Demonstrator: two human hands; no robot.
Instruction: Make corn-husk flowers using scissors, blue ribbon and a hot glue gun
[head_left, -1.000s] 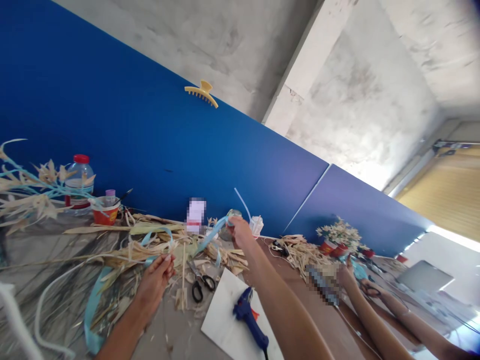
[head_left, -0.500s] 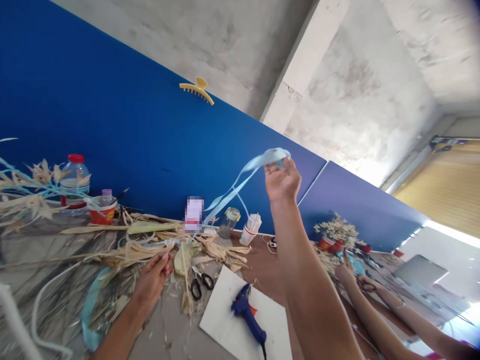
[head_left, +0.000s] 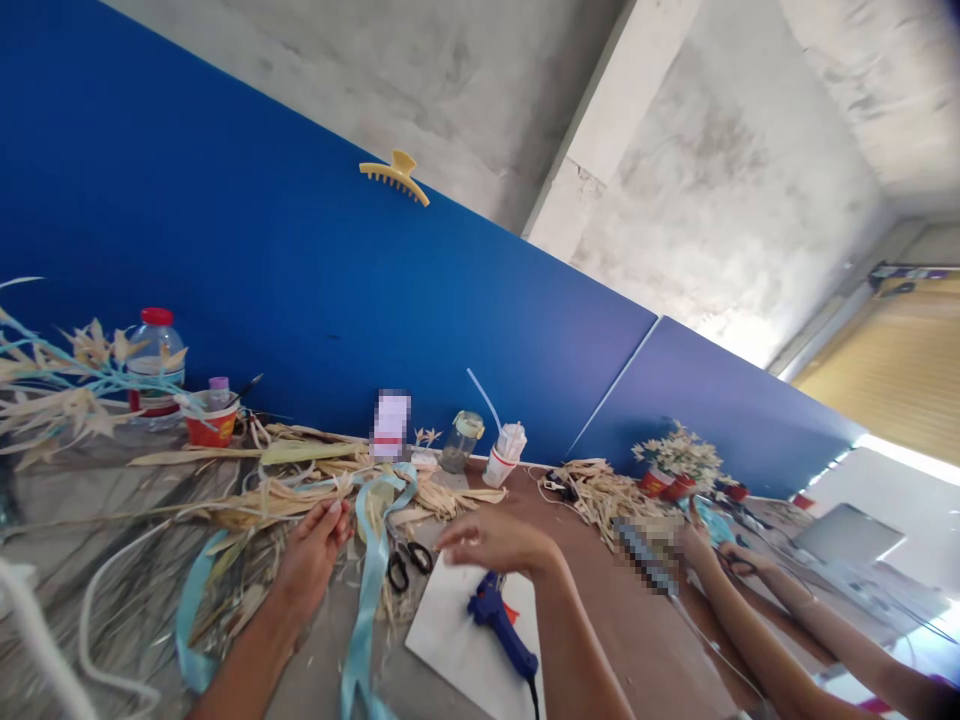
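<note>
- Twelve o'clock means toward the blue partition (head_left: 300, 300). The left hand (head_left: 319, 540) has its fingertips together beside the dry husks (head_left: 262, 498), perhaps to steady something thin; whether anything is pinched there, I cannot tell.
- The right hand (head_left: 499, 535) is well apart from it, fingers loosely bent, and I see nothing in it.
- The blue ribbon (head_left: 369, 590) lies at four o'clock from the left hand, running between both hands; it is soft, so probably it twists where it falls.
- The scissors (head_left: 409, 565) lie near eight o'clock from the right hand, probably for easy reach.
- At six o'clock, the glue gun (head_left: 501, 625) rests on the white board (head_left: 446, 640), which perhaps protects the bench (head_left: 600, 600).
- The board's edge is just beside the scissors; brown bench surface extends at four o'clock, toward a co-worker's arms (head_left: 750, 640).
</note>
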